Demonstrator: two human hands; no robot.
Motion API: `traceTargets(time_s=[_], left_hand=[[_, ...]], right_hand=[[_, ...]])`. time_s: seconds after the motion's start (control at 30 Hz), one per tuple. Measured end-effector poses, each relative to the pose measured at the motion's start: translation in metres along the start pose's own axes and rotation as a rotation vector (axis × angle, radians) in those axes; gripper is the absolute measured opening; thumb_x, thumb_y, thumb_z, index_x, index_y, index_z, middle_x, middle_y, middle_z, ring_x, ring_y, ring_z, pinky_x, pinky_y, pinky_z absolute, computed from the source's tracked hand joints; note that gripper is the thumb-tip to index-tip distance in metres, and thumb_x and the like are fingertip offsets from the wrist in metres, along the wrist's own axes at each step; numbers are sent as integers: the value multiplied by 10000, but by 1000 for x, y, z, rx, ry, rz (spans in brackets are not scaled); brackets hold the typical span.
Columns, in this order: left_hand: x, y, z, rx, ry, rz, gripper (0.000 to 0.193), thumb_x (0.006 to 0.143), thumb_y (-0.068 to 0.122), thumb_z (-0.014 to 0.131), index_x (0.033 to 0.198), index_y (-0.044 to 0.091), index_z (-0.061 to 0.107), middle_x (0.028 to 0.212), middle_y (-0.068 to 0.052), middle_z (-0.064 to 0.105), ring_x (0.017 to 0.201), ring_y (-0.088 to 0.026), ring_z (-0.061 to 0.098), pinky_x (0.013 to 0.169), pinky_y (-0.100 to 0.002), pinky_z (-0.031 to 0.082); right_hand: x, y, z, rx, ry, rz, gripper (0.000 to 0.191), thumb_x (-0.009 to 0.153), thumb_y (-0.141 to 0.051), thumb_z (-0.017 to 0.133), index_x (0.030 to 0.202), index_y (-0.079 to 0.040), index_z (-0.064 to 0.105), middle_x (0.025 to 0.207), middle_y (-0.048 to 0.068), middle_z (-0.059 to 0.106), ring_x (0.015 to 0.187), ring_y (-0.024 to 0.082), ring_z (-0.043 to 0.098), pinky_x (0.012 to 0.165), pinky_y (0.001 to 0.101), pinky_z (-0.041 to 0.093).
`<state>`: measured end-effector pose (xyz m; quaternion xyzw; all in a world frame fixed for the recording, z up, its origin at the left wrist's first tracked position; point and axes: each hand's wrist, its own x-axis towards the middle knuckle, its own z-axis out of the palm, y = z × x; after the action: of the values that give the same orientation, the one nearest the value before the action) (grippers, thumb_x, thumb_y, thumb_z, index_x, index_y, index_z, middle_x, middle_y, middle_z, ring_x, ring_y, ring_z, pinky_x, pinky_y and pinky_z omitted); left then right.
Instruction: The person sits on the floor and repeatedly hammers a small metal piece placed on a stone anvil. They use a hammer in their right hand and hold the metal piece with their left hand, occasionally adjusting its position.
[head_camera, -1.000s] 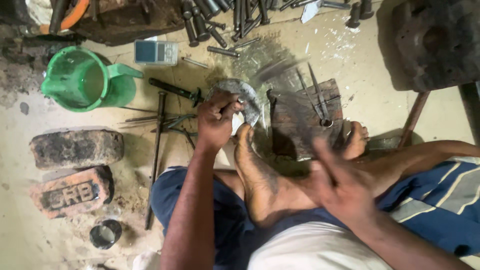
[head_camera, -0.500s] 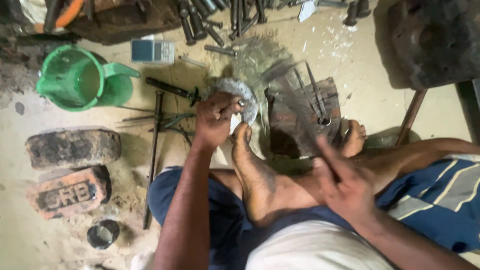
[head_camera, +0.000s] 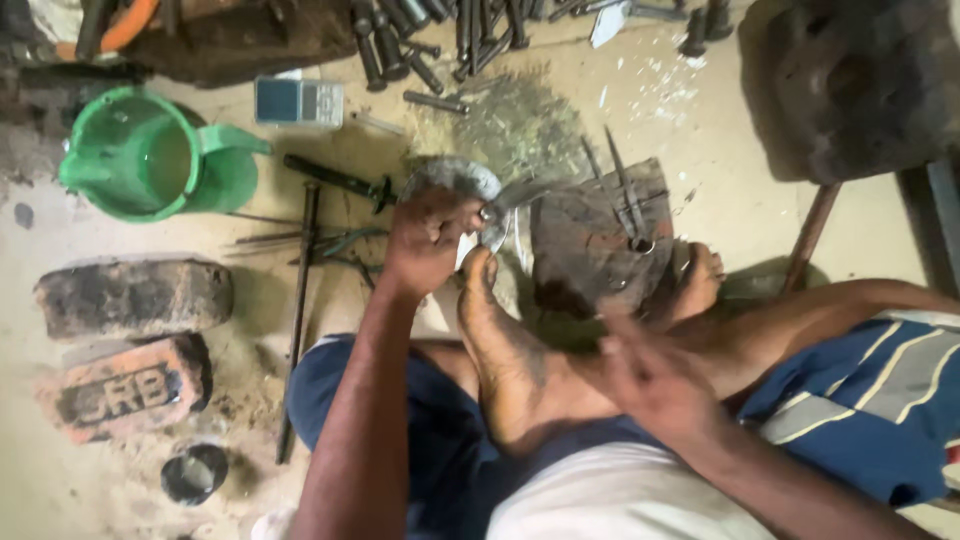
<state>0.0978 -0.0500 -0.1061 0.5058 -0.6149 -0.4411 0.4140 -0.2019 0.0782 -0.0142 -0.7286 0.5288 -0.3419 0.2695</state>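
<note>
My left hand (head_camera: 428, 240) is closed around a small shiny metal piece (head_camera: 487, 213), held just above the toes of my left foot (head_camera: 500, 340). The piece sits against a round grey disc (head_camera: 455, 175) on the floor, beside a dark flat block (head_camera: 590, 240) that has thin metal rods lying on it. Over my crossed legs, my right hand (head_camera: 650, 375) is blurred by motion, fingers apart, and nothing shows in it. My right foot (head_camera: 700, 280) rests beside the block.
A green plastic jug (head_camera: 150, 155) stands at the left. Two bricks (head_camera: 135, 295) (head_camera: 125, 385) lie below it, with a small dark cup (head_camera: 193, 472) near them. Long iron rods (head_camera: 300, 300), pliers and several bolts (head_camera: 400, 45) litter the sandy floor. A dark stone block (head_camera: 860, 90) sits at the top right.
My right hand has dropped lower and drawn towards my body, now blurred. My left hand stays closed at the disc, and the view has shifted slightly.
</note>
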Motion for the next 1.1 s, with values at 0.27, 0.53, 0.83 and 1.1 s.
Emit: traceTargets(time_s=[0.27, 0.53, 0.83, 1.1], left_hand=[[-4, 6, -8, 194, -14, 207, 286, 893, -106, 605, 1060, 69, 758, 881, -87, 743, 823, -227, 716, 760, -344, 569], [-5, 0, -12, 300, -26, 379, 266, 873, -42, 634, 1060, 99, 759, 932, -59, 766, 941, -298, 727, 981, -434, 537], [-7, 24, -13, -45, 148, -62, 138, 1015, 44, 553, 1107, 55, 655, 979, -83, 748, 899, -261, 745, 779, -367, 564], [-7, 36, 19, 231, 334, 45, 171, 1116, 145, 509, 985, 53, 569, 817, -71, 741, 803, -262, 728, 795, -421, 546]], right_hand=[[-17, 13, 2, 62, 104, 79, 505, 980, -50, 640, 1459, 12, 494, 966, 78, 761, 708, 135, 722, 629, 280, 570], [-33, 15, 9, 240, 162, 413, 547, 982, -99, 612, 1518, 0, 569, 841, 90, 742, 646, 136, 669, 565, 265, 558], [-27, 18, 10, 178, 103, 246, 450, 1003, -43, 632, 1447, -7, 572, 804, 29, 671, 621, 57, 605, 551, 219, 493], [-22, 22, 9, 111, 20, 250, 477, 948, -24, 675, 1418, -3, 599, 791, 39, 716, 666, 71, 662, 596, 228, 541]])
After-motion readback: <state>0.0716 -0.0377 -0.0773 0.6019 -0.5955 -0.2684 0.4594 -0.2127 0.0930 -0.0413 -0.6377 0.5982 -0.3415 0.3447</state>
